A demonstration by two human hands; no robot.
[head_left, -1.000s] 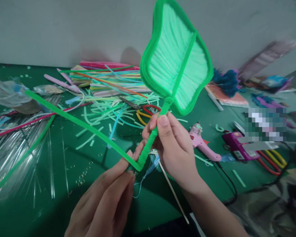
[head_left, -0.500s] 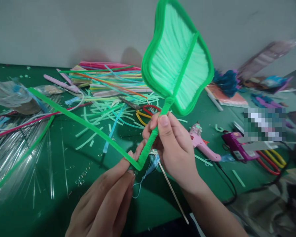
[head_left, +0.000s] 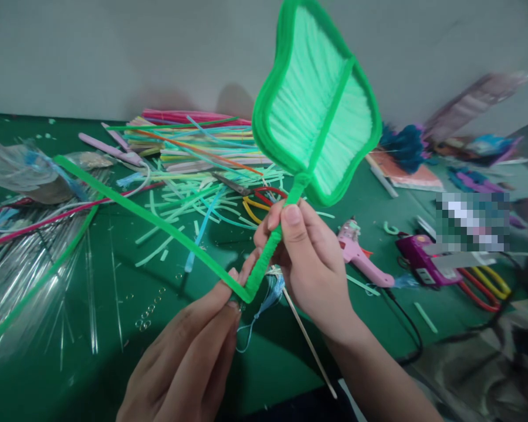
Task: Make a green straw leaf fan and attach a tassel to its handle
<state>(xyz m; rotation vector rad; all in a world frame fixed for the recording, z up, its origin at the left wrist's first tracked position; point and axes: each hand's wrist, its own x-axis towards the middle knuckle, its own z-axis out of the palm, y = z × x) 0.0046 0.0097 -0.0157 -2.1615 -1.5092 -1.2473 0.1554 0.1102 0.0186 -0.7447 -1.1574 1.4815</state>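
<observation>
A leaf-shaped fan (head_left: 323, 105) with a pale green face and a darker green fuzzy rim stands tilted above the table. Its handle (head_left: 264, 261) is wrapped in green pipe cleaner. Thumb and fingers of my right hand (head_left: 310, 258) pinch the upper handle just below the fan's head. Down at the handle's lower end, my left hand (head_left: 193, 351) is closed on a green pipe cleaner (head_left: 154, 221), at the bend where it meets the handle. The long free end of that strip slants up to the left. My left fingertips are partly hidden behind the strip.
Bundled coloured pipe cleaners (head_left: 193, 140) and cut pale green pieces (head_left: 180, 199) lie behind. Scissors (head_left: 264, 199) are among them. At right sit a pink glue gun (head_left: 363, 261) with a cable and a purple box (head_left: 422, 261). Clear thin rods (head_left: 66, 269) and small rings (head_left: 147, 313) lie left.
</observation>
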